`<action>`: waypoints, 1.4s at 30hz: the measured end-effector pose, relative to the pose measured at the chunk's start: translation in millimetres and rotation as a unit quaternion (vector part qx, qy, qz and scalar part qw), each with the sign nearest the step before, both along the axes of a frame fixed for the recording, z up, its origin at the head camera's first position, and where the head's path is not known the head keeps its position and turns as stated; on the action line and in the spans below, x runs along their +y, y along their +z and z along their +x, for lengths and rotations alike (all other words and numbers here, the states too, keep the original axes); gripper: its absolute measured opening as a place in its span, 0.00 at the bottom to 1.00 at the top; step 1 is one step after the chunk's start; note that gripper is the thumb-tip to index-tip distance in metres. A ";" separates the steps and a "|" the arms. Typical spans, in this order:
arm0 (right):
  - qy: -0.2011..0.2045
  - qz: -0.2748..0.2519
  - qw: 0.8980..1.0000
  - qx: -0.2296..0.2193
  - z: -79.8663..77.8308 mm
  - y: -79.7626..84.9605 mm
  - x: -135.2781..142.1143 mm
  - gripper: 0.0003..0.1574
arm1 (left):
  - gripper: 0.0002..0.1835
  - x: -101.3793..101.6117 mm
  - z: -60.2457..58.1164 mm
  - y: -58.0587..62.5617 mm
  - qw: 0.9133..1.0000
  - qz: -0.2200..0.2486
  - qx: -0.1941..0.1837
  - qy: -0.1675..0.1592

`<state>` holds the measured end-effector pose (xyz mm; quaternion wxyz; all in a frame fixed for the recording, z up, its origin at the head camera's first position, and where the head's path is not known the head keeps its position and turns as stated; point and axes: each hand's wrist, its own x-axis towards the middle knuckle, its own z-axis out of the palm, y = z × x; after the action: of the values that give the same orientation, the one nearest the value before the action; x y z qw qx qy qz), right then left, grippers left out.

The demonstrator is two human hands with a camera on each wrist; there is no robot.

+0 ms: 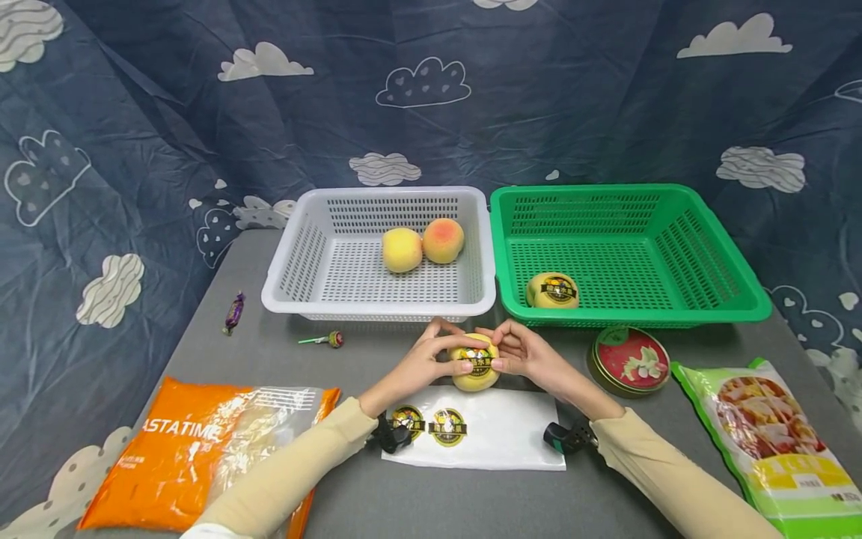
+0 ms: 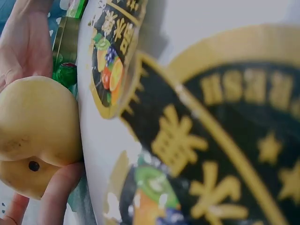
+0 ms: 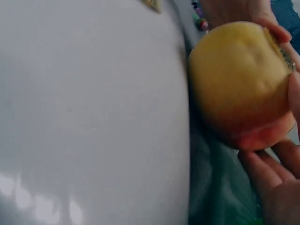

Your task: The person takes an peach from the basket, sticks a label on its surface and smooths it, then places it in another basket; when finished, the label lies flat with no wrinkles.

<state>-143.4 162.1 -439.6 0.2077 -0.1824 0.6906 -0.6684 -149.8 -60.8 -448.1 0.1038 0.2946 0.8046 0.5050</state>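
"Head view: what's gripped?"
"Left hand [image 1: 426, 359] and right hand [image 1: 535, 359] both grasp one peach [image 1: 474, 382], thumbs [image 1: 461, 367] against its sticker [image 1: 480, 361], by the far edge of the white sheet [image 1: 505, 430]."
"And beyond?"
"White basket [image 1: 377, 308], two peaches [image 1: 402, 251] inside; beside it, green basket [image 1: 653, 317], one stickered peach [image 1: 556, 289]."

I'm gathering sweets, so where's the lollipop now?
In the head view, the lollipop lies left of the left hand, in front of the white basket, with the purple-wrapped candy farther left.
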 end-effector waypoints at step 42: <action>-0.023 0.051 0.998 -0.007 1.6 9.1 -5.3 0.17 | 0.14 1.6 9.0 25.3 0.973 0.139 -0.184 0.030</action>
<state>-141.8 156.8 -430.4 0.2060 -0.1512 0.7266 -0.6377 -140.8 -59.1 -422.8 0.1932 0.1843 0.7021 0.6601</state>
